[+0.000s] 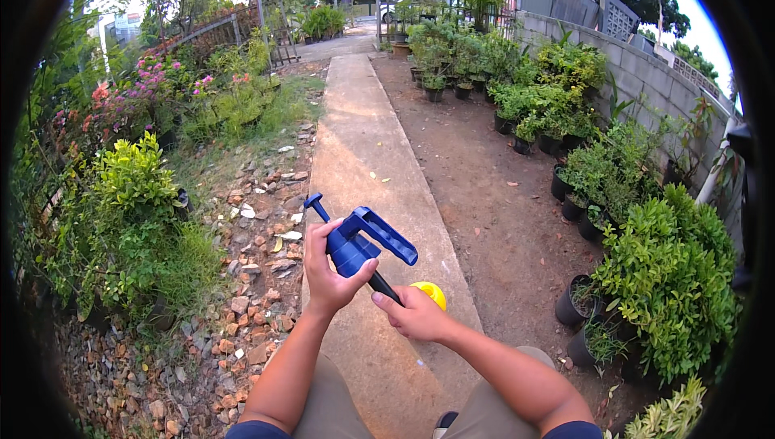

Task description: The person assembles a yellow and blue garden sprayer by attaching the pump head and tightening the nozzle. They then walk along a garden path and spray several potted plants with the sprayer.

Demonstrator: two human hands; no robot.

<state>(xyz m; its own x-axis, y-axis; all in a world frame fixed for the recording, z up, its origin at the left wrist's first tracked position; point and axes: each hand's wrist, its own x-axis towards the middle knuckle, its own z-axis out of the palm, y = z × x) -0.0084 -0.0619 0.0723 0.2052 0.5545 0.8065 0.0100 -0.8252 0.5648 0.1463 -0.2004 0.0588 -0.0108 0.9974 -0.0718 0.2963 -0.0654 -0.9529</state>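
Note:
A blue pump sprayer head with a looped handle and a plunger knob is held in front of me, tilted to the upper left. My left hand is closed around its collar, thumb on the near side. From its lower end runs a black pump tube, which the fingers of my right hand grip lower down. Just beyond the right hand shows a yellow rounded thing, mostly hidden by that hand; whether the two touch, I cannot tell.
A concrete path runs straight ahead between my knees and a gate frame. Broken bricks and stones border it on the left, with flowering shrubs beyond. On the right, bare soil leads to potted plants along a block wall.

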